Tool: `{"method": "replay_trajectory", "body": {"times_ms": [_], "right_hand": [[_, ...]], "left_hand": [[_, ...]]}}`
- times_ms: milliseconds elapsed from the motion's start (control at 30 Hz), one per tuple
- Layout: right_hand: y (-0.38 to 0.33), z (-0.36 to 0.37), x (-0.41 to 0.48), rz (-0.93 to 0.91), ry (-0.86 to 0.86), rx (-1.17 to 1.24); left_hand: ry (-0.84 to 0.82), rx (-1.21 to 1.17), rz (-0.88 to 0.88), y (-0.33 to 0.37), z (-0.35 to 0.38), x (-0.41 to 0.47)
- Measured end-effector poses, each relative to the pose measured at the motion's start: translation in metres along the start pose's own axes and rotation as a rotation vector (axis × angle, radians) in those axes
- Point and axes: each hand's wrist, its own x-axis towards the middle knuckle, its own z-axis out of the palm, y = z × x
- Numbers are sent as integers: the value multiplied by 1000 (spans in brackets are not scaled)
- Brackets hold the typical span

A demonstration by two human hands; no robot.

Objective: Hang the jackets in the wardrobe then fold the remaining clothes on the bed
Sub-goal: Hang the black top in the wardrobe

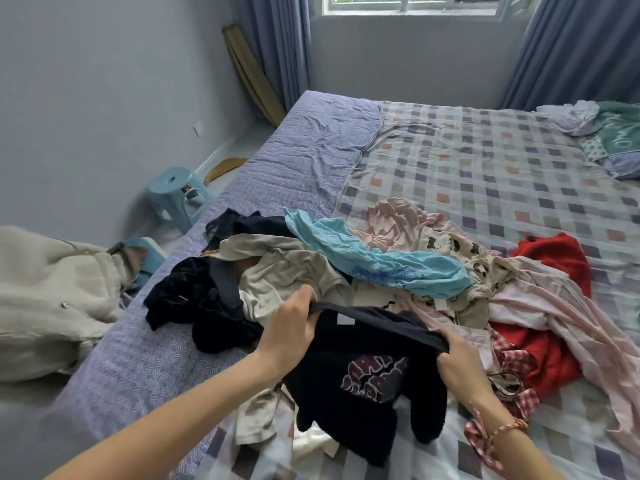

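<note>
Item, six o'clock, nearest me: dark printed T-shirt (pixel 367 386), held up by its neckline, body and sleeves hanging over the bed. My left hand (pixel 289 329) grips the neck band at one end and my right hand (pixel 457 362) grips the other; the hands are apart, with the band stretched between them. Item, just beyond the shirt: unsorted pile, comprising a black garment (pixel 194 299) at nine o'clock, a cream top (pixel 284 265), a light blue garment (pixel 381 261) at twelve, pink pieces, and a red knit (pixel 550 258) at three. Item, far nine o'clock: cream jacket (pixel 52 299), off the mattress edge. Item, ten o'clock, on the floor: blue stool (pixel 176 195). Item, twelve o'clock, farthest: purple sheet of the bed (pixel 311 157), then the window (pixel 408 3).

Risks, as I judge them: the dangling hem may snag the heap and drag pieces askew; laid on the clutter, the shirt would fold crooked.

Not ascertainable: the wardrobe is out of view; the jacket is cut off by the frame, its support unclear; the pile's lower layers are buried.
</note>
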Motion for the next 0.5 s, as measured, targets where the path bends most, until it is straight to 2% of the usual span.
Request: {"method": "replay_trajectory", "body": {"times_ms": [133, 234, 367, 434, 501], "right_hand": [[-14, -22, 8, -129, -48, 114], [-29, -33, 14, -144, -92, 239], [-44, -40, 19, -113, -249, 306], [-51, -47, 23, -138, -186, 266], [-54, -58, 27, -155, -112, 184]], "left_hand": [[-27, 77, -26, -21, -4, 3], [-64, 37, -169, -34, -5, 8], [-116, -346, -388, -46, -10, 22], [-179, -452, -375, -48, -16, 26], [-265, -450, -275, -46, -24, 27]]}}
